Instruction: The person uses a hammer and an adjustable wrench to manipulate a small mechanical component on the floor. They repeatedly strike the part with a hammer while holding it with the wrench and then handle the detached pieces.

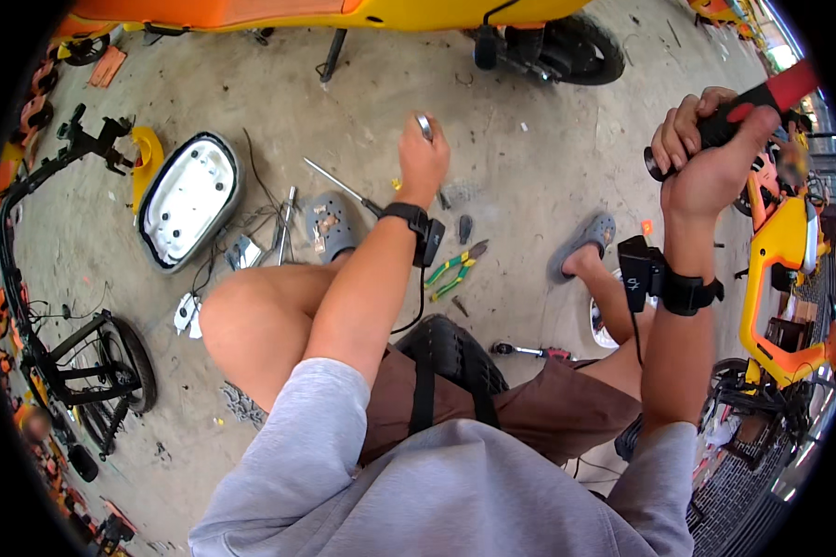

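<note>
Head-worn fisheye, single view, looking steeply down.
Lens sits close above the person's grey-sleeved forearms, entering from the lower edge; concrete floor (251,102) fills the centre, its straight edges bowing toward a black circular rim.

Grey sleeves (297,436), brown shorts (567,408), black wrist straps (687,292) with cabled boxes, and seemingly grey clogs (590,237).

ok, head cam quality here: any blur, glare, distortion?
Head view: strong fisheye bend with black corners; left hand and its small metal part slightly motion-blurred; right hand on the black-and-red handle sharper; daylight blows out the upper right rim; soft, even shadows on the concrete floor.
</note>
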### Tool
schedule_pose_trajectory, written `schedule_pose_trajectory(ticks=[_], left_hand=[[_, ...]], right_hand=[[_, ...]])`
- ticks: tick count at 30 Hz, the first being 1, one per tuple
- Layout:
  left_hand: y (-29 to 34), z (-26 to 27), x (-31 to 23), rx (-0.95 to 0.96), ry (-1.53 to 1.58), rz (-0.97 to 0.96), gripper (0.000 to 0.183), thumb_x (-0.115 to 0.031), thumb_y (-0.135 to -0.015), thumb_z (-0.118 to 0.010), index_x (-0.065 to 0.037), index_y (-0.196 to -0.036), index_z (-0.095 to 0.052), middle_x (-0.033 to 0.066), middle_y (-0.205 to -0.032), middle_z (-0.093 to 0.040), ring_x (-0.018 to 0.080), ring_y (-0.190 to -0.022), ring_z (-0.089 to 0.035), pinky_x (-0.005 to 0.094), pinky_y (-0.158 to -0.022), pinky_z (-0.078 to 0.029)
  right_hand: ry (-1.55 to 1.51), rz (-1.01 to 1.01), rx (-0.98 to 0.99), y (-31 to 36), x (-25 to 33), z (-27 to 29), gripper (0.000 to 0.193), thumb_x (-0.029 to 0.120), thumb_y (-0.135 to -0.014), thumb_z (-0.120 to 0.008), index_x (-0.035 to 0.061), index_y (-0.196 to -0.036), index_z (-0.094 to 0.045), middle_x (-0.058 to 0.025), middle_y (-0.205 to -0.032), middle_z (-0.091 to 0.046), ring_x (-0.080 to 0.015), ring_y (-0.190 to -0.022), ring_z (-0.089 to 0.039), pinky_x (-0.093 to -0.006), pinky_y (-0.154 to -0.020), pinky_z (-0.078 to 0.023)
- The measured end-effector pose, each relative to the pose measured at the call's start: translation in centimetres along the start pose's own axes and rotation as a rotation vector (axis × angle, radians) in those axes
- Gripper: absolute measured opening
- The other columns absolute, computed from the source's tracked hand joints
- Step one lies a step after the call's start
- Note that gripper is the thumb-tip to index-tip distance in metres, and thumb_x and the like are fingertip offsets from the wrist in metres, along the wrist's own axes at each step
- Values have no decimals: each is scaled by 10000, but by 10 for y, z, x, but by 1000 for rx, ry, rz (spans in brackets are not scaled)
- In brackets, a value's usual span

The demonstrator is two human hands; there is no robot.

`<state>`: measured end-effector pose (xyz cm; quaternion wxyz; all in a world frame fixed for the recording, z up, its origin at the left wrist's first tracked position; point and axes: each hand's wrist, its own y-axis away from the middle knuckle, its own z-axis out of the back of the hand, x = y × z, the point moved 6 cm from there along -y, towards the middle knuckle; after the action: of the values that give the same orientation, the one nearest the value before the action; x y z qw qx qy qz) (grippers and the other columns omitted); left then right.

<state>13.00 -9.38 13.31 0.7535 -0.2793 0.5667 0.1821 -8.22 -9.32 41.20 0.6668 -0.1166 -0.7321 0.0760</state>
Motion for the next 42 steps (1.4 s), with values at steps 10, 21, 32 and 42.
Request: schedule_pose_trajectory(ticks=[10,21,32,42], left_hand=[[4,21,19,23,161,105,271,-212,-999,-449,-19,-808,-441,52,-601,-527,136,-550,-553,313,-568,-490],[17,3,-1,140,254,43,276,-251,-1008,-439,-37,-837,-402,65,-646,-510,136,-595,-518,356,-707,-532],[7,-9,8,167,279,180,267,-262,-999,-469,-41,-856,-427,43,-629,-508,127,-584,-527,328,-667,-525],[0,0,-18,171,64,204,422,-359,-943,-578,-58,-660,-492,10,-578,-506,100,-545,-486,272,-555,-442]], right_hand=[[874,-593,-400,188,-318,175,564,522,-910,-516,-13,-768,-623,-166,-610,-601,-317,-539,-571,-458,-563,-467],[1042,-266,285,199,-398,84,556,213,-734,-734,36,-1214,-518,-171,-1057,-584,-352,-972,-568,-442,-825,-459],[-419,-1115,162,155,-401,87,324,193,-908,-474,16,-1164,-565,-90,-1042,-667,-157,-808,-581,-310,-658,-442],[-439,-738,721,55,-96,76,481,189,-953,-489,-13,-1382,-412,-128,-1138,-616,-154,-957,-532,-277,-812,-412]])
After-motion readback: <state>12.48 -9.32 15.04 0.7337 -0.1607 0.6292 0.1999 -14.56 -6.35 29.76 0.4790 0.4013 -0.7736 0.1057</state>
